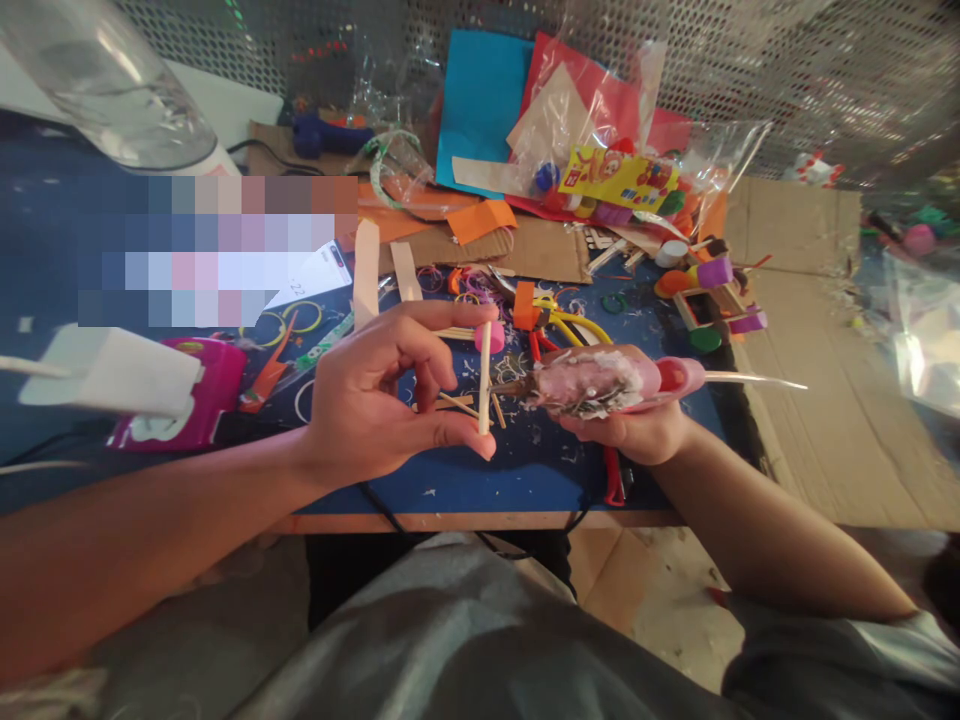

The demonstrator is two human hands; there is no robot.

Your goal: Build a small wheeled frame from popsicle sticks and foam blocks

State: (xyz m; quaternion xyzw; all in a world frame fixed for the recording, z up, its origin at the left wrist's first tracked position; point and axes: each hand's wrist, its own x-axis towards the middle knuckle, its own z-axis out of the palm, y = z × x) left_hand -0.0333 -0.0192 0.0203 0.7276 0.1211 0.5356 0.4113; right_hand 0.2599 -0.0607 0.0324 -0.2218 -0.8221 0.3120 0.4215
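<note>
Between thumb and forefinger, my left hand (390,390) pinches a short pale wooden stick (484,378) by its two ends, so it stands upright in view. My right hand (645,430) is closed around a pink hot glue gun (600,380), its front crusted with grey-white residue. The gun's nozzle points left and meets the middle of the stick, or comes very close; I cannot tell if it touches. A clear glue stick (757,380) juts from the gun's rear. Just behind the wooden stick lies a small pink foam piece (490,337).
Yellow-handled pliers (574,325) and rubber bands lie behind my hands. A small stick model with coloured discs (712,295) stands at right beside cardboard (825,400). At left are a white charger (112,370) on a pink power strip (225,375) and a water bottle (127,90).
</note>
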